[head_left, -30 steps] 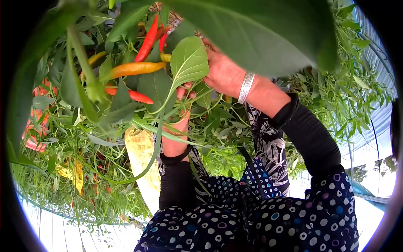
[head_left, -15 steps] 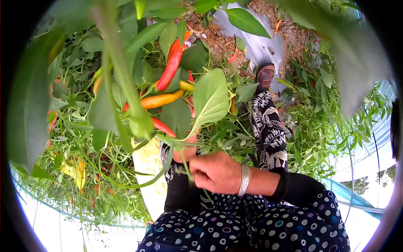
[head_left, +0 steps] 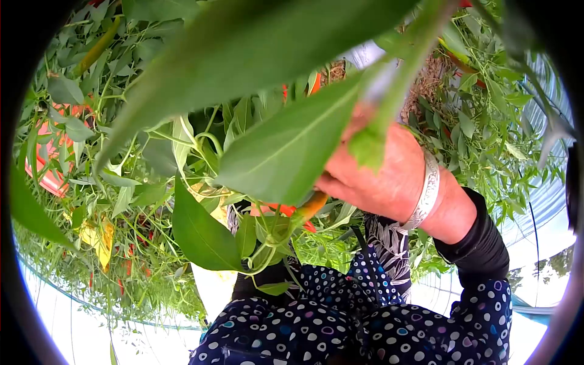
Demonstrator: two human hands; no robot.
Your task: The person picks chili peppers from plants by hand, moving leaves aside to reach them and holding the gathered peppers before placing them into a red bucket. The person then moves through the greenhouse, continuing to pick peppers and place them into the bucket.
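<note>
My right hand [head_left: 389,173], with a silver bangle on its wrist, is closed around an orange chilli pepper [head_left: 313,205]. The pepper's green stem end points left toward the plant's curled stems [head_left: 267,246]. A large blurred leaf [head_left: 292,146] in front covers some of the fingers. Red chilli [head_left: 286,210] shows just left of the held pepper. Of my left hand [head_left: 258,208], only a bit of skin seems to show behind the foliage, above a dark sleeve; its fingers are hidden.
Dense chilli plants [head_left: 146,243] surround me. A red container [head_left: 48,161] is partly visible among leaves at the left. A yellow leaf [head_left: 100,240] hangs at lower left. Blurred stems and leaves cross close to the camera. Translucent sheeting [head_left: 541,188] stands at the right.
My right hand has moved up and right from the low stem and now grips an orange pepper. The view has shifted, and the foliage has swung across it.
</note>
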